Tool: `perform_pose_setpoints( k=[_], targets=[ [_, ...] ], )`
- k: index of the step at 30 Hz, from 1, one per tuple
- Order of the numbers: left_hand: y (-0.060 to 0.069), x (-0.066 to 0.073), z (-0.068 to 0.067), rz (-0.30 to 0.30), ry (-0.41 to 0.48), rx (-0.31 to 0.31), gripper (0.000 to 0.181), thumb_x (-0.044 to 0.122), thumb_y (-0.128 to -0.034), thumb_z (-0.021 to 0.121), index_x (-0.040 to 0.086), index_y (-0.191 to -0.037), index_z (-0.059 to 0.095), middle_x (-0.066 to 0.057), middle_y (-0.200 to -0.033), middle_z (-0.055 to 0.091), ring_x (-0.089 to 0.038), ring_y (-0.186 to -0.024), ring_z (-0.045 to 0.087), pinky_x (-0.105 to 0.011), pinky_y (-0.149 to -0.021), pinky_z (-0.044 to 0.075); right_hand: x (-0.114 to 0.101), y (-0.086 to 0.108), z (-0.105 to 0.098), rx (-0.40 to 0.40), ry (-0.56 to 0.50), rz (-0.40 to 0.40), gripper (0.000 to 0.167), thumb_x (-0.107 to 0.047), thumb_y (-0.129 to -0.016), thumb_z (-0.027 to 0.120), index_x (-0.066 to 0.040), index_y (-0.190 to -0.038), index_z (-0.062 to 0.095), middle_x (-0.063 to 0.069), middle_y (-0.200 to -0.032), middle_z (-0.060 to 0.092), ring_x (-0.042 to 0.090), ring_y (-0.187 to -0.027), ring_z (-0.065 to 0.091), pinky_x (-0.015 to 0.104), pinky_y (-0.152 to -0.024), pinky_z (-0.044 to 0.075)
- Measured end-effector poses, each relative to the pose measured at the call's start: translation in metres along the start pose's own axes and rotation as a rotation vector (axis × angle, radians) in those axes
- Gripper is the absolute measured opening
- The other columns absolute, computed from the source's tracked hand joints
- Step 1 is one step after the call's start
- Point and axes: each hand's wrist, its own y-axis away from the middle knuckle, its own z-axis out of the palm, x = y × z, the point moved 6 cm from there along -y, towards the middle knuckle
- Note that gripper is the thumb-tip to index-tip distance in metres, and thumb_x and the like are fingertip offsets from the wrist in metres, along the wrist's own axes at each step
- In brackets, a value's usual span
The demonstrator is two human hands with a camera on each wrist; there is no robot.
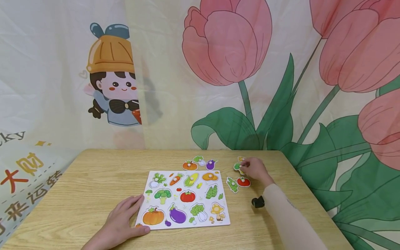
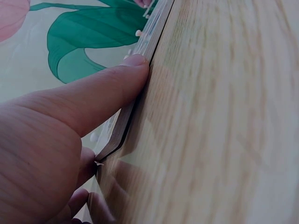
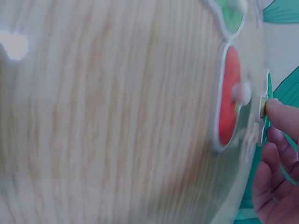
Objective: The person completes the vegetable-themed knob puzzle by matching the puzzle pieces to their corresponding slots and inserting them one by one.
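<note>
A white puzzle board point(image 1: 181, 224) with printed vegetables lies on the table. Knobbed pieces such as the carrot point(image 1: 176, 179) and corn point(image 1: 191, 180) sit in its top row. My left hand point(image 1: 122, 218) rests at the near left corner, its straight thumb point(image 2: 110, 88) touching the near edge and its fingers along the left edge. Right of the board, my right hand point(image 1: 254, 169) pinches a broccoli puzzle piece point(image 1: 238, 167); in the right wrist view, thumb and finger meet at that piece point(image 3: 263, 109). Nearest to it lie a tomato piece point(image 1: 243, 182) and a pea-pod piece point(image 1: 232, 184).
Behind the board lie a pumpkin piece point(image 1: 189, 165), a bok choy piece point(image 1: 199, 160) and an eggplant piece point(image 1: 210, 164). A yellowish piece point(image 1: 241, 158) lies beyond the right hand. A small black object point(image 1: 258, 202) shows beside the right sleeve. A printed curtain point(image 1: 162, 86) hangs behind the table.
</note>
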Motion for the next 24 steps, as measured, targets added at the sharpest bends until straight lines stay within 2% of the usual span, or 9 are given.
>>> perform_pose_setpoints(
  k=[10, 20, 24],
  targets=[
    [0.001, 0.002, -0.002, 0.001, 0.011, 0.000, 0.107, 0.062, -0.0761, 0.088, 0.003, -0.157, 0.050, -0.015, -0.161, 0.048, -0.047, -0.148, 0.033, -0.078, -0.105, 0.033, -0.044, 0.014, 0.004, 0.032, -0.017, -0.044, 0.007, -0.014, -0.097, 0.078, -0.008, -0.099, 0.079, 0.002, -0.086, 0.067, 0.017, -0.077, 0.057, 0.028, -0.065, 0.048],
    [0.001, 0.003, -0.003, 0.004, 0.007, 0.007, 0.108, 0.062, -0.0754, 0.089, 0.003, -0.157, 0.050, -0.015, -0.161, 0.048, -0.046, -0.148, 0.033, -0.077, -0.105, 0.034, -0.088, 0.034, 0.022, 0.078, -0.039, -0.111, 0.004, -0.013, -0.094, 0.082, -0.009, -0.093, 0.080, -0.002, -0.079, 0.066, 0.014, -0.073, 0.057, 0.028, -0.064, 0.049],
    [0.001, 0.004, -0.003, -0.001, 0.008, 0.004, 0.108, 0.062, -0.0752, 0.089, 0.003, -0.158, 0.050, -0.014, -0.161, 0.048, -0.046, -0.148, 0.033, -0.077, -0.105, 0.034, -0.102, 0.043, 0.030, 0.074, -0.073, -0.102, 0.004, -0.013, -0.094, 0.081, -0.010, -0.092, 0.079, -0.002, -0.078, 0.064, 0.015, -0.073, 0.056, 0.028, -0.063, 0.047]
  ],
)
